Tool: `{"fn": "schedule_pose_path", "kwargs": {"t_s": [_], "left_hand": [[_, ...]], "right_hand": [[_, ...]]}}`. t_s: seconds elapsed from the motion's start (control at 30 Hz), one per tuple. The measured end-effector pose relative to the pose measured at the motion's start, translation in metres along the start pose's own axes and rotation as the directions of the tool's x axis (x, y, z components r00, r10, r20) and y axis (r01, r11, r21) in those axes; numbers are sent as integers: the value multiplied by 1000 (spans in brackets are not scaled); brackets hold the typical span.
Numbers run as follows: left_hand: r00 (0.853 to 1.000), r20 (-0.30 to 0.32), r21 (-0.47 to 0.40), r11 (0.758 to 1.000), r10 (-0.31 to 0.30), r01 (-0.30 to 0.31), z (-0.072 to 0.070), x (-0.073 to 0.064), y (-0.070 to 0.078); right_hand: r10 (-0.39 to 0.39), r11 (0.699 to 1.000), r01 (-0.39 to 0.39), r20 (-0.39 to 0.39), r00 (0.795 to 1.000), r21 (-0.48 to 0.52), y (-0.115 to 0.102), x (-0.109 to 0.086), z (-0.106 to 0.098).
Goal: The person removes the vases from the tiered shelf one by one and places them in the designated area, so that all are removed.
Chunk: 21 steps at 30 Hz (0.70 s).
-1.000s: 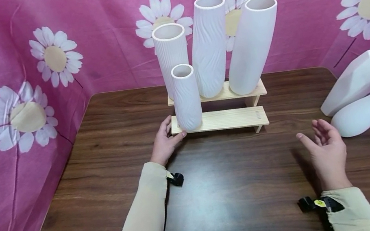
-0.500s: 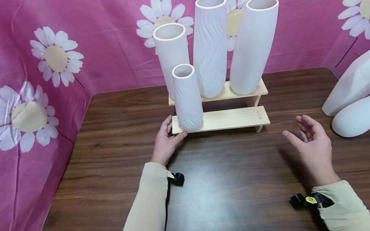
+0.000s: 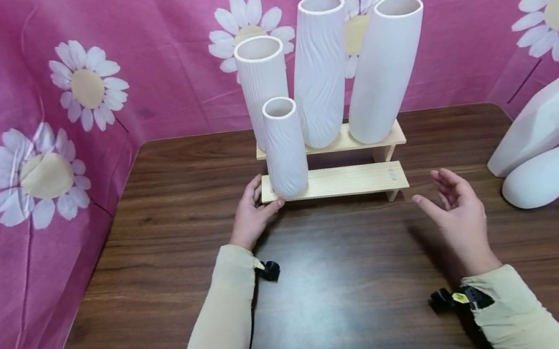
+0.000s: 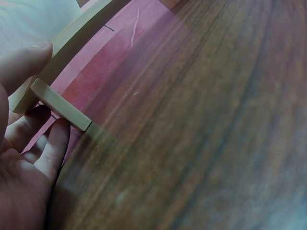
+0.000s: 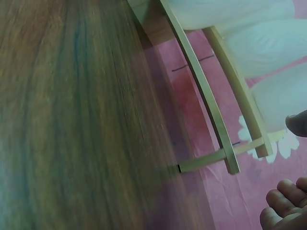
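Note:
My left hand [image 3: 251, 217] grips the left end of a two-step wooden stand [image 3: 350, 180]. In the left wrist view its thumb lies along the board's edge, with the fingers beside the leg [image 4: 61, 105]. A small white vase [image 3: 284, 148] with wavy ridges stands upright on the left of the lower step. Behind it, the upper step bears a ribbed vase [image 3: 266, 89], a tall wavy vase [image 3: 322, 73] and a smooth vase [image 3: 385, 71]. My right hand [image 3: 459, 224], fingers loosely bent and holding nothing, hovers right of the stand, apart from it.
On the right side of the brown table [image 3: 338, 314] stand two white vases, one angular [image 3: 540, 125] and one round-bellied with a narrow neck [image 3: 543, 174]. A pink cloth [image 3: 167, 44] with white daisies hangs behind the table and along its sides.
My right hand has moved left, away from the two vases on the right and closer to the stand. The left hand keeps its hold on the stand's left end.

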<state>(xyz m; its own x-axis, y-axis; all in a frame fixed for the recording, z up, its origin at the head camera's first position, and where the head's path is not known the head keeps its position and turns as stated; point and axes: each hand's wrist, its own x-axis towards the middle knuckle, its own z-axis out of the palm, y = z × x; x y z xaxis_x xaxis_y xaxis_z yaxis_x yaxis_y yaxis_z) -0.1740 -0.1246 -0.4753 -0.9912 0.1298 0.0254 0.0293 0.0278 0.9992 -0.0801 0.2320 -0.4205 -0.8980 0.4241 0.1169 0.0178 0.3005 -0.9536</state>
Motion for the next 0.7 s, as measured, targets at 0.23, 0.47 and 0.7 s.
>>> {"fn": "schedule_pose_path", "kwargs": {"t_s": [0.23,0.47,0.7], "left_hand": [[1000,-10,-6,1000,-4,4,2,0,-1],[1000,17,-8,1000,-6,6,3,0,-1],[1000,20,-2,1000,-20,20,0,-6,17]], "right_hand": [[-41,997,48,93,995,-65,-10,-2,4],[-73,993,88,177,982,-81,-16,-3,10],[-104,994,109,227,968,-9,-23,1,27]]}}
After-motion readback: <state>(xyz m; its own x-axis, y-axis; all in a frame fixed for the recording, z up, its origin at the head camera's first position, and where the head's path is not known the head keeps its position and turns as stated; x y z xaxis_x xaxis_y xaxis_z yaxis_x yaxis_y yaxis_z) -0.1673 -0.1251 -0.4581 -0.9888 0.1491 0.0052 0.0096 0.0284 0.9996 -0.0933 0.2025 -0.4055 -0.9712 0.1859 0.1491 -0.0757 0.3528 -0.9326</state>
